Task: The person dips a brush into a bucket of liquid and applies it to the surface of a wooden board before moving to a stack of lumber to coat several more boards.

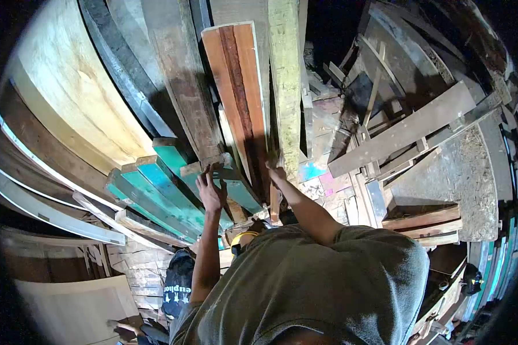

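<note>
My left hand (211, 192) rests at the upper end of a teal-painted board (242, 192), its fingers spread apart over the wood. My right hand (275, 171) is closed around the right edge of a reddish-brown plank (244, 75), which has a dark rough stripe down its length and leans upright in front of me. Its fingertips are partly hidden in shadow. Close to the left hand, several teal boards (158, 192) stand side by side. Between the arms a weathered grey-brown plank (184, 75) leans behind the teal ones.
A yellowish beam (285, 80) stands right of the reddish plank. Large pale panels (77, 75) lean at left. A long grey board (406, 129) lies slanted over scrap wood at right. A black bag (178, 282) sits below left, near another person's hand (124, 328).
</note>
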### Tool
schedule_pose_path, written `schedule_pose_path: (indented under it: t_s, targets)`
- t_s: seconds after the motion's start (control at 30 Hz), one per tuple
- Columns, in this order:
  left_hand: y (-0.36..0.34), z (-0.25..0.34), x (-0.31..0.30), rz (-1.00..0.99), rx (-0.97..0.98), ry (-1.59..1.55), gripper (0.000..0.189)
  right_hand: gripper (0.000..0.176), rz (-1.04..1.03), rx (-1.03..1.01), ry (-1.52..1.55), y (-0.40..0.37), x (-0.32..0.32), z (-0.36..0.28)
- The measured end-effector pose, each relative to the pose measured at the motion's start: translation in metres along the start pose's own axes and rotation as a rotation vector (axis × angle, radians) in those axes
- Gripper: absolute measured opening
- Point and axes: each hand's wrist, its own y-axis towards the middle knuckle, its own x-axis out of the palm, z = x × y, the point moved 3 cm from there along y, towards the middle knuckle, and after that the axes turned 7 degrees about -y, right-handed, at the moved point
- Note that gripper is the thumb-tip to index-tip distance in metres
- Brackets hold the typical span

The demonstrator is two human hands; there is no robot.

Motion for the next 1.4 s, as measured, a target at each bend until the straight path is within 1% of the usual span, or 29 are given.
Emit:
schedule_pose_path:
  t_s: [0.07, 0.17, 0.2, 0.3, 0.33, 0.37, 0.43, 0.6, 0.63, 0.67, 0.77, 0.9, 0.93, 0.97, 1.03, 1.13, 1.23, 1.27, 1.37, 1.4]
  targets:
    - [0.001, -0.003, 0.003, -0.033, -0.058, -0.018, 0.056, 0.035, -0.052, -0.011, -0.104, -0.008, 0.009, 0.027]
    - [-0.002, -0.022, 0.017, -0.139, -0.063, 0.016, 0.075, 0.034, -0.079, -0.042, -0.234, -0.016, 0.008, 0.042]
    - [0.003, -0.012, 0.014, -0.16, -0.091, 0.027, 0.074, 0.034, -0.075, -0.061, -0.268, -0.017, 0.007, 0.045]
    - [0.008, 0.006, 0.003, 0.01, 0.001, -0.028, 0.057, 0.034, -0.045, -0.171, -0.403, -0.014, 0.01, 0.047]
    - [0.007, 0.005, 0.004, 0.049, 0.03, -0.028, 0.056, 0.03, -0.038, -0.304, -0.536, -0.007, 0.024, 0.055]
    - [0.005, 0.002, 0.005, 0.043, 0.029, -0.034, 0.056, 0.025, -0.012, -0.438, -0.667, 0.0, 0.037, 0.063]
    - [0.004, 0.002, 0.003, 0.034, 0.024, -0.046, 0.055, 0.026, -0.055, -0.427, -0.626, -0.008, 0.033, 0.052]
    - [0.006, 0.002, -0.003, 0.016, 0.027, -0.064, 0.058, 0.026, -0.148, -0.25, -0.309, -0.024, 0.029, 0.025]
    - [0.004, 0.001, -0.005, 0.002, 0.02, -0.077, 0.059, 0.027, -0.155, -0.228, -0.253, -0.025, 0.03, 0.021]
    - [0.0, 0.0, -0.007, 0.003, -0.004, -0.101, 0.056, 0.027, -0.159, -0.211, -0.204, -0.025, 0.032, 0.016]
    - [-0.001, 0.003, -0.02, -0.001, -0.013, -0.145, 0.054, 0.027, -0.148, -0.154, -0.062, -0.019, 0.045, -0.001]
    - [-0.006, -0.008, -0.026, -0.059, -0.049, -0.119, 0.052, 0.028, -0.117, -0.107, 0.097, -0.007, 0.064, -0.033]
    - [-0.008, -0.011, -0.026, -0.019, -0.038, -0.151, 0.059, 0.028, -0.111, -0.097, 0.13, -0.007, 0.068, -0.042]
    - [-0.013, -0.014, -0.025, -0.013, -0.023, -0.066, 0.06, 0.028, -0.103, -0.088, 0.157, -0.006, 0.071, -0.051]
    - [-0.014, -0.02, -0.025, -0.062, -0.032, -0.114, 0.059, 0.029, -0.078, -0.071, 0.209, -0.006, 0.076, -0.067]
    - [-0.007, -0.012, -0.029, -0.045, 0.077, -0.114, 0.057, 0.03, -0.019, -0.046, 0.275, -0.007, 0.076, -0.094]
    - [-0.005, -0.009, -0.033, -0.075, 0.048, -0.15, 0.054, 0.03, 0.054, -0.033, 0.33, -0.011, 0.071, -0.117]
    - [-0.008, -0.015, -0.03, -0.065, 0.035, -0.162, 0.052, 0.031, 0.077, -0.03, 0.345, -0.013, 0.068, -0.124]
    - [-0.008, -0.016, -0.027, -0.018, 0.077, -0.145, 0.044, 0.031, 0.132, -0.034, 0.38, -0.02, 0.059, -0.143]
    - [-0.007, -0.015, -0.028, -0.032, 0.046, -0.156, 0.045, 0.032, 0.149, -0.038, 0.387, -0.022, 0.055, -0.149]
